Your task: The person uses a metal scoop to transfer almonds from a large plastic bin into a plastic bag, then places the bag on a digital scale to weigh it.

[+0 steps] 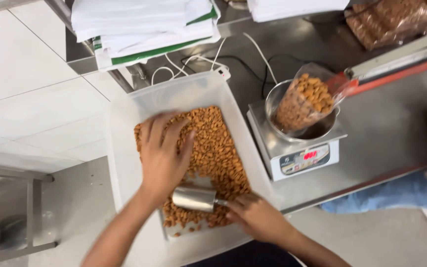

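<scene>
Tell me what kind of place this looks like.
Probably a small food-packing workroom. A clear tub holds loose nuts, the right hand holds a metal scoop, and a filled bag sits on a digital scale atop a steel table.

I see a brushed, dull-shining metal scoop (194,198); a translucent, smooth plastic tub (174,96); matt brown almonds (218,148); a glossy clear plastic bag (306,96); a steel scale (295,148) on a satin steel table (391,123).
</scene>
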